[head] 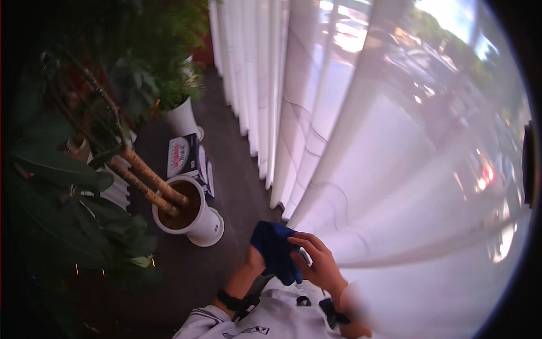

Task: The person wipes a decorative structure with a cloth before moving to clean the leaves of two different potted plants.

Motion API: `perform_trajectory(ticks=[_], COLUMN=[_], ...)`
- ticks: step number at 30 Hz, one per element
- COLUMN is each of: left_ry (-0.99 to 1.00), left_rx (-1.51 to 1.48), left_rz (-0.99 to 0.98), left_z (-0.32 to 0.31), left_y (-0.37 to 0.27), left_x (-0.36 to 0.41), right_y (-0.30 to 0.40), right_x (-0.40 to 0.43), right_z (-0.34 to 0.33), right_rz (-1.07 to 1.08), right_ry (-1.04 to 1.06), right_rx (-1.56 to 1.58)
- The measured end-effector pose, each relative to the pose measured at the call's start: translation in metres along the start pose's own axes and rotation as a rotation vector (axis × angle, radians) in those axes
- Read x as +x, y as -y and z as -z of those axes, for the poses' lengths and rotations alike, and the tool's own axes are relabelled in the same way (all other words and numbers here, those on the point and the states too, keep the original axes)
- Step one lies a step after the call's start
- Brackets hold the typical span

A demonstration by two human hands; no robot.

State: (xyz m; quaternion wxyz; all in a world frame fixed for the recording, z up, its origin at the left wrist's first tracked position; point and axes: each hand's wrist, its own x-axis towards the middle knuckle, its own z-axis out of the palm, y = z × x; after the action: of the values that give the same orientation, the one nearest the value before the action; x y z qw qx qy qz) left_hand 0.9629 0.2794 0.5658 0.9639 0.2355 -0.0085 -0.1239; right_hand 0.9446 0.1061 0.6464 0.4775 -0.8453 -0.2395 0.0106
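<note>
A dark blue cloth (pixel 277 252) is bunched in front of my body, just above the white shirt (pixel 283 318). It covers most of my left hand (pixel 255 257), which holds it up from below, with only the wrist side showing and its fingers hidden. From the other side comes my right hand (pixel 319 262), its bent fingers apart and the fingertips against the cloth's edge. Dark straps are around both wrists. Closest to my left hand stands a white planter (pixel 195 231) with two thick cut stems (pixel 157 184) rising from its soil.
Sheer white curtains (pixel 381 169) hang to my right, with blurred parked cars (pixel 417 63) behind them. A printed box (pixel 184 156) sits behind the planter on the dark floor (pixel 230 156). Farther off is another white pot (pixel 183 118). Large leaves (pixel 63 203) reach in from the left.
</note>
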Motion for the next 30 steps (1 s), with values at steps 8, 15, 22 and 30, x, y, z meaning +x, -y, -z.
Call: perform_trajectory(ticks=[8,15,22,30], left_ry=[-0.169,-0.188,-0.020,-0.516], left_rx=[0.477,0.480,0.315,0.831], left_rz=[-0.144,-0.324,-0.411,-0.325], left_z=[0.000,-0.011,0.032,0.122], left_y=[-0.050,-0.124,-0.206,-0.337], left_x=[0.060,0.108,0.193,0.197], right_y=[-0.078,-0.097,-0.079,-0.069], right_x=[0.128,0.241,0.349,0.502], right_z=[0.041,0.013,-0.044,-0.128], right_rz=[-0.025,0.132,0.128,0.053], right_ry=[0.194,0.541,0.336,0.454], right_rx=[0.453,0.472,0.609,0.608])
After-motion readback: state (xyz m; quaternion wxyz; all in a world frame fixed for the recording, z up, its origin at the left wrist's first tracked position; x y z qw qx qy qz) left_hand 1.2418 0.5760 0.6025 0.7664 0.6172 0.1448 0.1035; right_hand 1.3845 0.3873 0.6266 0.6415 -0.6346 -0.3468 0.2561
